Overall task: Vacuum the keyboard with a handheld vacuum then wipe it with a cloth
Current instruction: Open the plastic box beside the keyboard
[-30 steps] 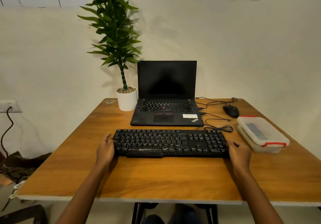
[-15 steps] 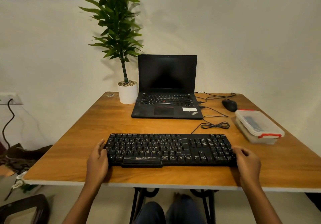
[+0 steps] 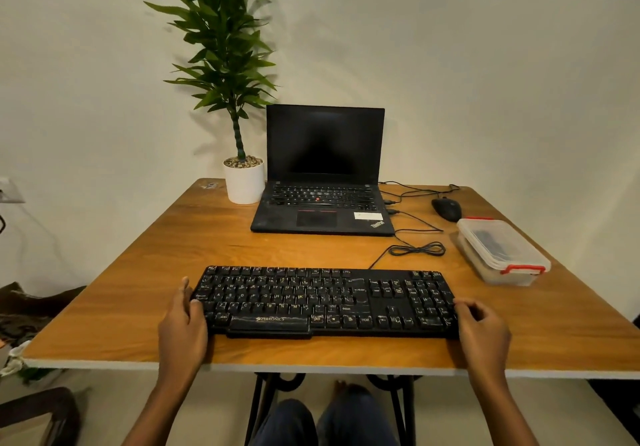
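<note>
1. Head view, near edge of one brown wood-topped table (image 3: 138,272): one black full-size plastic keyboard (image 3: 325,302), lying flat and parallel to that edge.
2. Hands, two. The left hand (image 3: 181,331) grips the keyboard's left end, thumb over the outer keys. The right hand (image 3: 483,333) grips the right end with its fingers curled. The undersides of both grips are hidden.
3. One open black laptop (image 3: 323,175) at the far middle, screen dark.
4. One green leafy plant in a white round pot (image 3: 244,182), just left of the laptop. Its top is cut off by the frame.
5. One black computer mouse (image 3: 446,208), far right.
6. One clear plastic lidded box with two red clasps (image 3: 502,251), right of the keyboard and well apart from it. It holds something dark that is hard to make out.
7. Thin black cables (image 3: 417,249), one coiled behind the keyboard. Their full number is unclear.
8. Two knees in dark trousers under the table, cut off at the bottom of the frame.
</note>
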Motion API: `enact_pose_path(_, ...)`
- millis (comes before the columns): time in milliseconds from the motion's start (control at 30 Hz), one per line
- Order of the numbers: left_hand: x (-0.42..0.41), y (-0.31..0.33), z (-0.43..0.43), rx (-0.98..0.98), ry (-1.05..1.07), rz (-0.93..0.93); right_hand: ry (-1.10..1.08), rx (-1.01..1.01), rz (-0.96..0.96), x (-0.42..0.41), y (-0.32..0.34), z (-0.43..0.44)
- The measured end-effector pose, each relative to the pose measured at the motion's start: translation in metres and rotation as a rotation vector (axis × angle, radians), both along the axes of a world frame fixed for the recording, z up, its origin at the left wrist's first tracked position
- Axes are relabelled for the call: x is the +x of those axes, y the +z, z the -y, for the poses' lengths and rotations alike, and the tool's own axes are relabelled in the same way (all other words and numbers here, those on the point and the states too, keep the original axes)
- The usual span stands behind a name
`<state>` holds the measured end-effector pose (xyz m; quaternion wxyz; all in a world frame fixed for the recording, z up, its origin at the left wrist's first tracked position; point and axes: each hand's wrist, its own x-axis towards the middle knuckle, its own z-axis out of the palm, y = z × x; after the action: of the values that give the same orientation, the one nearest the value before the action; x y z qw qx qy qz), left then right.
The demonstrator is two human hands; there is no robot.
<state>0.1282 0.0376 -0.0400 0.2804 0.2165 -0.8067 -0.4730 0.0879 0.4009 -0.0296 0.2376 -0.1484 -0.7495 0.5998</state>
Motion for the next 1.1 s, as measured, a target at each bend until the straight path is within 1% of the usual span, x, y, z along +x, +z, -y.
enact_pose_path(33,-0.002,0.000,-0.003,-0.049,0.054,0.050,-0.004,-0.018,-0.005,-0.001,0.000,0.000)
enact_pose_path(100,-0.007,0.003,-0.015,-0.236,0.144,0.129,-0.027,-0.088,-0.021,-0.003,0.001,-0.003)
enact_pose_path(167,-0.018,0.013,-0.037,-0.346,0.111,0.075,-0.079,-0.187,-0.043,-0.007,0.002,-0.008)
enact_pose_path(300,-0.049,0.041,-0.101,-0.404,-0.202,-0.068,-0.200,-0.318,-0.074,-0.017,0.008,-0.031)
enact_pose_path(433,-0.089,0.063,-0.174,-0.448,-0.517,-0.130,-0.257,-0.441,-0.115,-0.029,0.016,-0.055)
enact_pose_path(600,-0.138,0.079,-0.267,-0.519,-0.798,-0.102,-0.280,-0.570,-0.130,-0.051,0.023,-0.084)
enact_pose_path(800,-0.170,0.077,-0.355,-0.688,-1.070,0.020,-0.245,-0.595,-0.077,-0.071,0.031,-0.098)
enact_pose_path(900,-0.174,0.064,-0.375,-0.825,-1.117,0.070,-0.251,-0.595,-0.062,-0.079,0.028,-0.102)
enact_pose_path(1000,-0.172,0.052,-0.381,-0.799,-1.100,0.018,-0.241,-0.568,-0.039,-0.082,0.023,-0.105)
enact_pose_path(1100,-0.173,0.049,-0.381,-0.802,-1.085,-0.018,-0.203,-0.599,-0.057,-0.083,0.023,-0.107)
